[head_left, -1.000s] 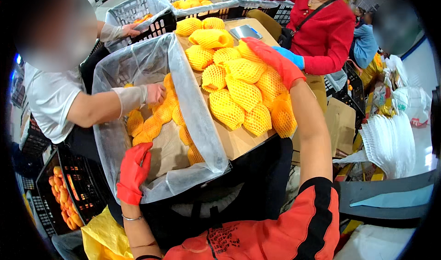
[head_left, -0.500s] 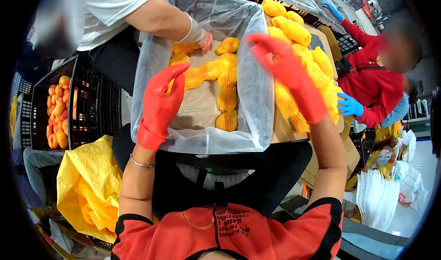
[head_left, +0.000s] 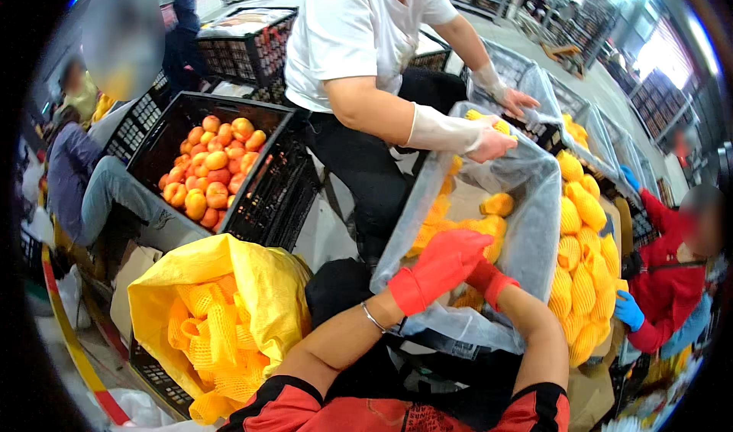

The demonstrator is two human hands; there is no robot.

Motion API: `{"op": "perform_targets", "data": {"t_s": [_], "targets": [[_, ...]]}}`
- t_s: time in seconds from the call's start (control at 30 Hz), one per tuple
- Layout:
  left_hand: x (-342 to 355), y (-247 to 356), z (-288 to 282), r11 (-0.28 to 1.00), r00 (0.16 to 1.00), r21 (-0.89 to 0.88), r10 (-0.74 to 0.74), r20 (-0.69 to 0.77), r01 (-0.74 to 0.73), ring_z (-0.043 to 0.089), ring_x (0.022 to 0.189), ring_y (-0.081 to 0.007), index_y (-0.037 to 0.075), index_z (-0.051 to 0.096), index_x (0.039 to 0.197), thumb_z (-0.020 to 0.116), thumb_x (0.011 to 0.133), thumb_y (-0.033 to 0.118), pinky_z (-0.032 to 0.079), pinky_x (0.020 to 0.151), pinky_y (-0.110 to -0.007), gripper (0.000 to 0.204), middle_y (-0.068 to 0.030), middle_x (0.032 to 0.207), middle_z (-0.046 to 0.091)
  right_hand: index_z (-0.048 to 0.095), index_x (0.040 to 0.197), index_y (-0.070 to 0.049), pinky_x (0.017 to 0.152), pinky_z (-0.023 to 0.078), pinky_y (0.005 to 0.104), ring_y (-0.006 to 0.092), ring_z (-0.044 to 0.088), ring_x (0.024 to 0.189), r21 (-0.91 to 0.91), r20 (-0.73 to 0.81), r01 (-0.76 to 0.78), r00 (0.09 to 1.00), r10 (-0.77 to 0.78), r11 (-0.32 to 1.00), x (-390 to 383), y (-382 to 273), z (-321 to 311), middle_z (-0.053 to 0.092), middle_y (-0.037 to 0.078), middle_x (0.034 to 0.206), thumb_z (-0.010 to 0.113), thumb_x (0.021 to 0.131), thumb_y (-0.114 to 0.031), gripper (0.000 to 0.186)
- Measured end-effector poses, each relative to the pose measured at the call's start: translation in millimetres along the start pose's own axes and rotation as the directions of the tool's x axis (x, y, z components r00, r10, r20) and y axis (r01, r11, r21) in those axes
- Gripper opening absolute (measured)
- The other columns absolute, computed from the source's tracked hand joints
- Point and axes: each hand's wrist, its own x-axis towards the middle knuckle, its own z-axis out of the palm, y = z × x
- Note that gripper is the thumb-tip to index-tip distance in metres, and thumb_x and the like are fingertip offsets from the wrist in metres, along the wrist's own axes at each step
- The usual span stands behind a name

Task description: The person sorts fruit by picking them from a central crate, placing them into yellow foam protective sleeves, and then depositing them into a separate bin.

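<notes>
My left hand (head_left: 441, 267), in a red rubber glove, is closed above the near part of a crate lined with translucent film (head_left: 538, 241). My right hand (head_left: 487, 281), gloved alike, meets it there, its fingers curled and partly hidden behind the left. Whatever lies between the fingers I cannot make out. Beneath and beyond them, fruits in yellow foam nets (head_left: 498, 204) lie in the crate on a tan base. At the far end, a co-worker's hand (head_left: 492, 143) holds a yellow netted piece over the crate.
A heap of yellow-netted fruits (head_left: 584, 279) is right of the crate. To the left stand a black crate of red-orange fruits (head_left: 217, 172) and a yellow sack (head_left: 256, 264) of foam nets. A person in red (head_left: 668, 271) with blue gloves is at far right.
The view has swung left, bringing in more of the fruit crate and sack. My hands, apart before, have come together. The co-worker's hand has lifted to the crate's far rim with a netted piece.
</notes>
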Motion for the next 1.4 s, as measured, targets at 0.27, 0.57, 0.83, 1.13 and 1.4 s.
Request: {"op": "perform_targets", "data": {"t_s": [0.27, 0.57, 0.83, 1.13, 1.4], "targets": [[13, 11, -17, 0.991, 0.998, 0.119, -0.062, 0.030, 0.058, 0.057, 0.119, -0.0386, 0.008, 0.057, 0.137, 0.069, 0.086, 0.015, 0.050, 0.098, -0.046, 0.052, -0.0203, 0.130, 0.060, 0.050, 0.139, -0.003, 0.085, 0.055, 0.0397, 0.0297, 0.066, 0.107, 0.722, -0.251, 0.119, 0.963, 0.099, 0.681, 4, 16, -47, 0.065, 0.014, 0.127, 0.073, 0.086, -0.031, 0.064], [17, 13, -25, 0.996, 0.996, -0.028, -0.085, -0.034, 0.084, 0.041, 0.139, -0.0411, 0.006, 0.042, 0.149, 0.078, 0.084, 0.028, 0.037, 0.114, -0.047, 0.078, -0.0237, 0.149, 0.044, 0.047, 0.145, -0.008, 0.111, 0.041, 0.0419, 0.0260, 0.054, 0.130, 0.829, -0.457, 0.358, 0.876, -0.153, -0.428, -122, -129, -152, 0.056, 0.009, 0.142, 0.049, 0.103, -0.046, 0.056], [9, 8, -15, 0.983, 0.988, 0.102, -0.153, 0.008, 0.151, 0.048, 0.132, -0.0424, 0.003, 0.046, 0.146, 0.076, 0.085, 0.037, 0.039, 0.111, -0.046, 0.076, -0.0253, 0.143, 0.050, 0.037, 0.153, -0.016, 0.111, 0.041, 0.0409, 0.0230, 0.052, 0.132, 0.796, -0.404, 0.315, 0.912, -0.066, -0.517, -134, -151, -143, 0.052, 0.006, 0.145, 0.051, 0.103, -0.046, 0.060], [18, 21, -16, 0.997, 0.974, 0.025, 0.067, 0.216, -0.074, 0.041, 0.138, -0.0436, 0.006, 0.040, 0.151, 0.074, 0.086, 0.031, 0.035, 0.115, -0.048, 0.077, -0.0262, 0.151, 0.039, 0.049, 0.141, -0.007, 0.111, 0.042, 0.0458, 0.0343, 0.054, 0.130, 0.635, -0.342, 0.233, 0.940, 0.002, -0.736, -105, -97, -128, 0.054, 0.022, 0.142, 0.042, 0.105, -0.038, 0.048], [11, 19, -19, 0.988, 0.984, 0.118, 0.078, 0.158, -0.097, 0.045, 0.136, -0.0396, 0.008, 0.048, 0.146, 0.067, 0.084, 0.012, 0.037, 0.113, -0.045, 0.065, -0.0211, 0.147, 0.047, 0.052, 0.138, -0.009, 0.107, 0.047, 0.0435, 0.0294, 0.059, 0.123, 0.612, -0.285, 0.103, 0.954, -0.097, -0.784, -104, -111, -122, 0.058, 0.016, 0.136, 0.046, 0.104, -0.041, 0.048]]}}
